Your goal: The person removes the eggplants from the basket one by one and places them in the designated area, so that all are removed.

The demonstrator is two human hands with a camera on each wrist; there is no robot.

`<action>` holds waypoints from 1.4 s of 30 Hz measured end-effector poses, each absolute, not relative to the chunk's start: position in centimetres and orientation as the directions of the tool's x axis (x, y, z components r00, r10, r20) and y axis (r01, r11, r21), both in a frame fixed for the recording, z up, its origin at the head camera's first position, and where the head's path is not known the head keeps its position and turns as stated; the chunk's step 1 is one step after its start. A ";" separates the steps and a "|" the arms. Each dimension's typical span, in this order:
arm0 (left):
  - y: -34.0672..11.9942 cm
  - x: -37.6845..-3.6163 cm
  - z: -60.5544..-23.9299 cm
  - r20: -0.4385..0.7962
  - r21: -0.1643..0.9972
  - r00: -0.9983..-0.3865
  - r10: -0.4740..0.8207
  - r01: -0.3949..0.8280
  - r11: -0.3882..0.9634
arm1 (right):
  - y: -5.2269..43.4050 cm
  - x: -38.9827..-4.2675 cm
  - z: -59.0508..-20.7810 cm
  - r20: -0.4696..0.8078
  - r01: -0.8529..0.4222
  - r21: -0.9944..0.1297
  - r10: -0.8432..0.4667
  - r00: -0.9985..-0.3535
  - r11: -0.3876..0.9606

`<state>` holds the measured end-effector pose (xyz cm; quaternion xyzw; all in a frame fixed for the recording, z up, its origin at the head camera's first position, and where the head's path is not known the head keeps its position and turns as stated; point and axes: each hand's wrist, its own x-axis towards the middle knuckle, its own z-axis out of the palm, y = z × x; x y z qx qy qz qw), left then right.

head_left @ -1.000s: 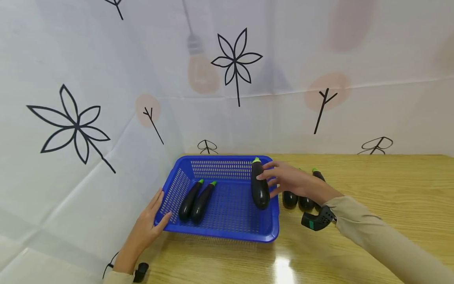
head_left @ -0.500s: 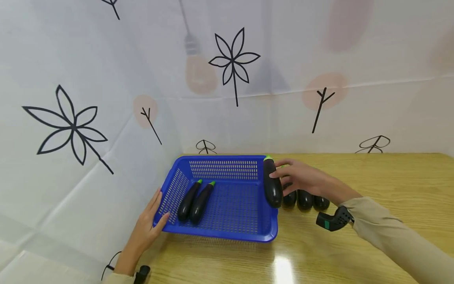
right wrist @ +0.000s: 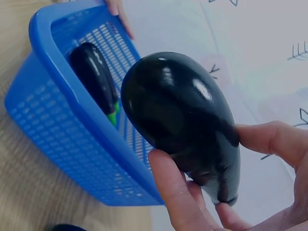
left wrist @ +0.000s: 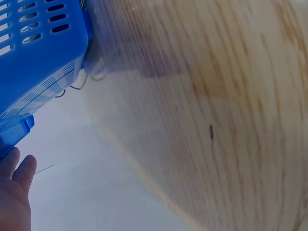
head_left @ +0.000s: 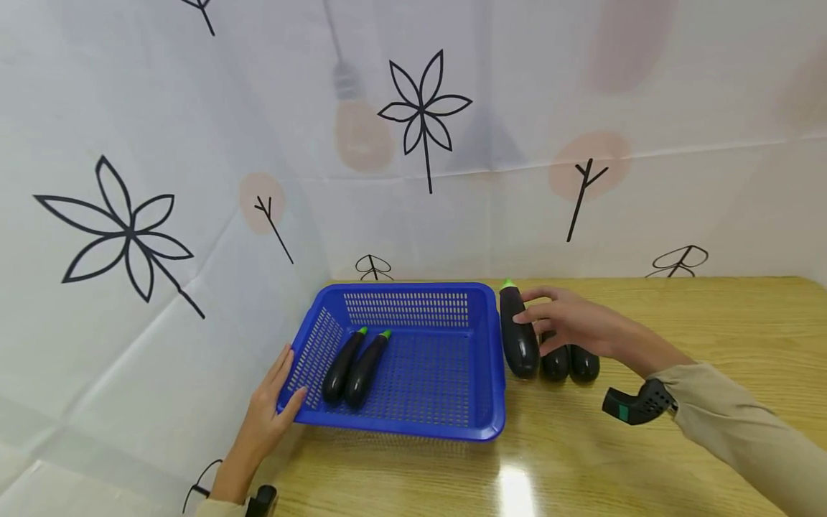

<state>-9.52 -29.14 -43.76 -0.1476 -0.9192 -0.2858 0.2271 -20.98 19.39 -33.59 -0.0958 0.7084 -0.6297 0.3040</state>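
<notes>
Right of the blue basket (head_left: 423,429), my right hand (head_left: 571,323) holds a dark eggplant (head_left: 519,337) between thumb and fingers, its green stem end pointing away from me. In the right wrist view the fat end of this eggplant (right wrist: 175,103) faces the camera, beside the basket's rim (right wrist: 72,94). My left hand (head_left: 263,413) rests on the basket's front left corner, fingers straight along the left rim and thumb over the front rim. Inside the basket, on its left side, two eggplants (head_left: 365,372) lie side by side.
Two more eggplants (head_left: 584,365) lie on the wooden table (head_left: 698,323) to the right, partly hidden by my right hand. A white patterned cloth (head_left: 517,215) hangs along the back and left of the table.
My right hand has carried the eggplant to the right, from over the basket's right side to outside its right rim. My left hand has stayed on the basket's corner.
</notes>
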 end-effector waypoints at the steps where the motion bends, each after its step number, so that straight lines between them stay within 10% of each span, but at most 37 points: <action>1: -29.1 -9.5 -43.8 0.507 0.456 -0.850 0.145 0.407 0.792 | 19.6 -21.0 -33.6 -0.310 0.245 -0.950 -0.520 -0.796 0.192; 42: -29.0 -9.4 -43.9 0.530 0.475 -0.838 0.134 0.424 0.771 | 25.1 -19.9 -35.1 -0.319 0.225 -0.944 -0.505 -0.802 0.240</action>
